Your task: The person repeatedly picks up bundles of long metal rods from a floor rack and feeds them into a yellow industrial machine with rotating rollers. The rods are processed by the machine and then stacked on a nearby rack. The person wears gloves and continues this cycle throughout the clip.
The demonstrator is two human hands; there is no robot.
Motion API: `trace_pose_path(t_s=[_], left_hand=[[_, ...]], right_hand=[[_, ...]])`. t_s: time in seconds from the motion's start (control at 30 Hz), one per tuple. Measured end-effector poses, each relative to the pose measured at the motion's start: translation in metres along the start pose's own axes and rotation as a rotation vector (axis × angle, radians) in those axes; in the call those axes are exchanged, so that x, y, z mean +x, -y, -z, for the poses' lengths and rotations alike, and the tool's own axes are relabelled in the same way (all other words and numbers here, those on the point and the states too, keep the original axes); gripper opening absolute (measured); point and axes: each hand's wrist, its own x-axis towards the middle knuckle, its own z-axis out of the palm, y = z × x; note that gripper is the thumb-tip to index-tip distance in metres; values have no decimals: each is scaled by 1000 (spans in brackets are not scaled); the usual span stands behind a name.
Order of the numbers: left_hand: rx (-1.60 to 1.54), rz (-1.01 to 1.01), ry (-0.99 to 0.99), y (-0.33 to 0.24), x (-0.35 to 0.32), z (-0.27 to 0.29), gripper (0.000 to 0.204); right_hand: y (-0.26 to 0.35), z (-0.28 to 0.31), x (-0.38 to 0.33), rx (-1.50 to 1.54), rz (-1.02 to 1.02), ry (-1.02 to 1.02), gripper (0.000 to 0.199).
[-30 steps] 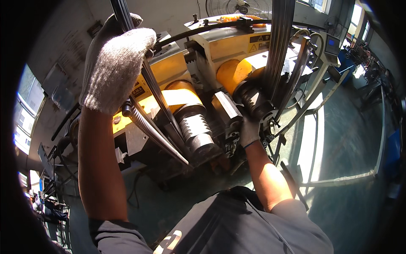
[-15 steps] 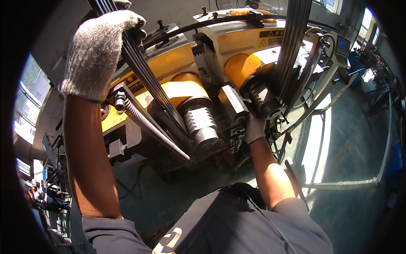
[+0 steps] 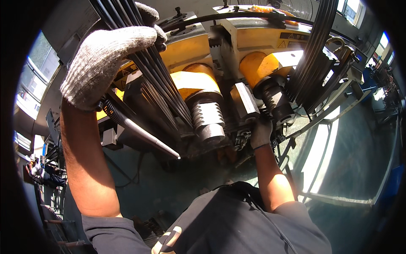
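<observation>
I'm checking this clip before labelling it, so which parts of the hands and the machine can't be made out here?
- Left hand: the knit glove hides its fingers where they wrap the bundle of dark rods; head view.
- Rod tops: cut off by the upper edge.
- Right hand: small and shadowed against the yellow machine, so what it touches is unclear.
- Far workshop at right: bent and blurred by the fisheye rim.

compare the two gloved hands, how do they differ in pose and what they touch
The left hand is raised high, closed around the bundle of dark rods; the right hand reaches low, at the machine's base beside the ribbed roller. The left looks large and near, the right small and farther. Both wear knit gloves.
</observation>
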Motion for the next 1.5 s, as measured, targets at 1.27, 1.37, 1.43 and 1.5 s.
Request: trace_pose_path(t_s=[1.27, 1.37, 1.43, 1.5], left_hand=[[812, -380, -249, -94, -75, -27, 5], [406, -560, -611, -99, -153, -49, 9], [91, -351, -676, -133, -222, -58, 8], [-322, 7, -728, -189, -300, -63, 12]], right_hand=[[17, 35, -55, -227, 225, 307, 24], [-2, 85, -73, -728, 828, 298, 38], [-37, 94, -84, -564, 1077, 316, 40], [-31, 70, -129, -456, 807, 338, 40]])
